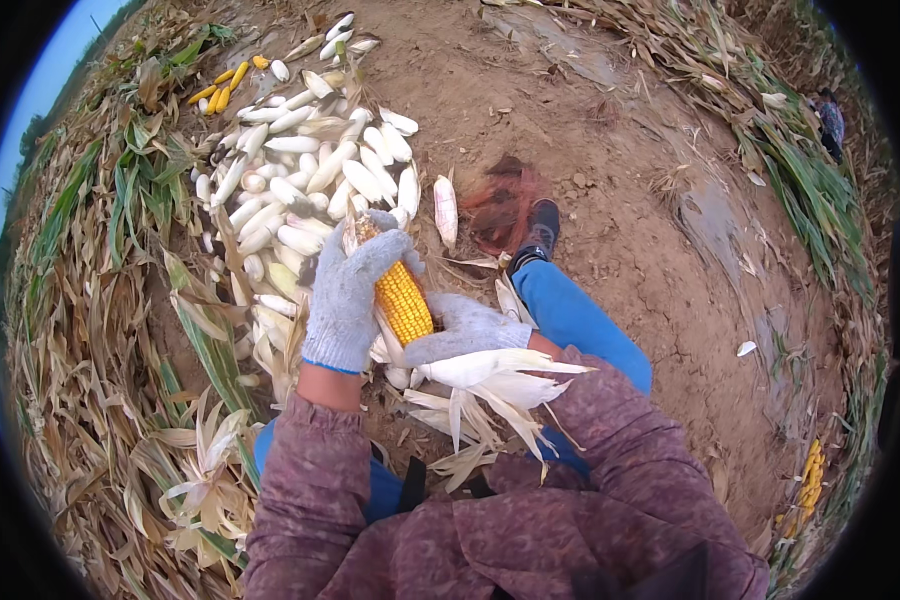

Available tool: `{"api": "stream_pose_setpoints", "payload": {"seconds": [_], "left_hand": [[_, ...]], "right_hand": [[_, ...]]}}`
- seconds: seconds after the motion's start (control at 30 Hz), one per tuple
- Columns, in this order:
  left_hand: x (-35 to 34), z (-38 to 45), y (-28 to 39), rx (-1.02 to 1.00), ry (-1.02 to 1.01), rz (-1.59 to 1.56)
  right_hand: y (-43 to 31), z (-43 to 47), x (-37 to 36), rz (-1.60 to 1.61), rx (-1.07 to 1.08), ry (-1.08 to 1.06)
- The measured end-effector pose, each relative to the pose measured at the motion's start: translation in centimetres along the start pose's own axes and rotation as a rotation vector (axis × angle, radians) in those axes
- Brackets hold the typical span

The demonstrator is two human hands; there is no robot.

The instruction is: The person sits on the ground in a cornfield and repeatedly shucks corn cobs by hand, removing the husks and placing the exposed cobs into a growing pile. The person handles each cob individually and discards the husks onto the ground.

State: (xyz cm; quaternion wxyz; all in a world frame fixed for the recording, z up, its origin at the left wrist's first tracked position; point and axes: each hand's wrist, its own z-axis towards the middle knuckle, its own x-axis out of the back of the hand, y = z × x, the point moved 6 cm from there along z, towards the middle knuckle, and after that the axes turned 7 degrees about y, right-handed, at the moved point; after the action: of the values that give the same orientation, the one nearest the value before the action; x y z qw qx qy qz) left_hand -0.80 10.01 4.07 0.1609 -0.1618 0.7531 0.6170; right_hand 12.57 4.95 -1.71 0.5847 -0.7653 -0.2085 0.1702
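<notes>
My left hand (pixel 356 285), in a grey knit glove, is closed around the upper part of a yellow ear of corn (pixel 403 304). The kernels of its lower half are bare, and a strip of pale husk lies along its left side. My right hand (pixel 469 326), gloved alike, is at the lower end of the ear, with pulled-back pale husks (pixel 495 375) beside its palm and wrist. Whether its fingers grip the ear or the husks is hidden. Beyond both hands lies a heap of corn ears in whitish husks (pixel 292 180).
Dry stalks and leaves (pixel 82 360) line the left side. Several husked yellow ears (pixel 225 90) lie past the heap, more (pixel 811 480) at far right. A single husk-covered ear (pixel 445 211) and red netting (pixel 499 210) lie near my shoe (pixel 544 225). A person (pixel 830 124) is at upper right.
</notes>
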Motion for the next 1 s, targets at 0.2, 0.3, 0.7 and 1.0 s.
{"api": "stream_pose_setpoints", "payload": {"seconds": [0.2,0.3,0.7,1.0], "left_hand": [[-1.2,-1.1,-1.2,0.192,-0.273,-0.356],[-1.8,-1.4,-1.2,0.197,-0.225,-0.33],[2.4,1.3,-3.5,-0.174,0.117,-0.077],[2.4,0.9,-3.5,-0.068,0.181,-0.255]], "right_hand": [[5.7,0.6,1.3,0.265,-0.042,-0.217],[6.5,0.7,1.8,0.32,-0.003,-0.214],[1.5,0.9,1.3,0.287,-0.025,-0.129],[0.7,0.3,1.5,0.312,-0.029,-0.123]]}}
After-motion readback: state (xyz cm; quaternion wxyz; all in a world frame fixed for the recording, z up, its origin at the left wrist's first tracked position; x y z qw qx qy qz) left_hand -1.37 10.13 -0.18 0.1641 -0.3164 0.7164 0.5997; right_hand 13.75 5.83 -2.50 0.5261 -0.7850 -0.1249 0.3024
